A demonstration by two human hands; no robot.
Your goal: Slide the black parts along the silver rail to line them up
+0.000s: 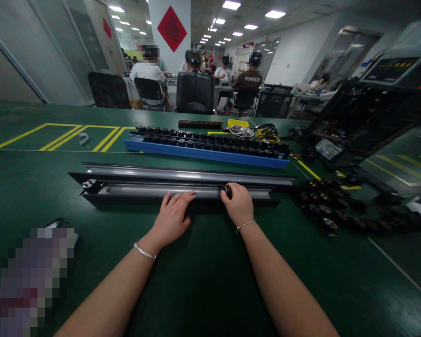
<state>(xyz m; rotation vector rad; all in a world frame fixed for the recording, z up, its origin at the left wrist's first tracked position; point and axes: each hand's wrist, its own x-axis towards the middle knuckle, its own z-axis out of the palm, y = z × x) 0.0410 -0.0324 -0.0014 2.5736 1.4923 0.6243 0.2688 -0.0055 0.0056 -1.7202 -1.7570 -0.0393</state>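
Two long black rails with shiny metal channels lie side by side on the green tabletop. My left hand [174, 216] rests its outstretched fingers on the front edge of the near rail [143, 191]. Pinched in my right hand [239, 203] is a small black part [228, 190], held at the channel toward the rail's right; the fingers hide some of it. Another black part with a light top [91, 186] sits at the left end of the near rail. Just behind is the far rail [182, 175].
Behind the rails lies a blue rail [206, 153] lined with several black parts. A heap of similar parts [323, 206] spreads at the right, near a dark machine frame [365, 117]. A metal dish [241, 131] stands farther back. People sit at tables beyond.
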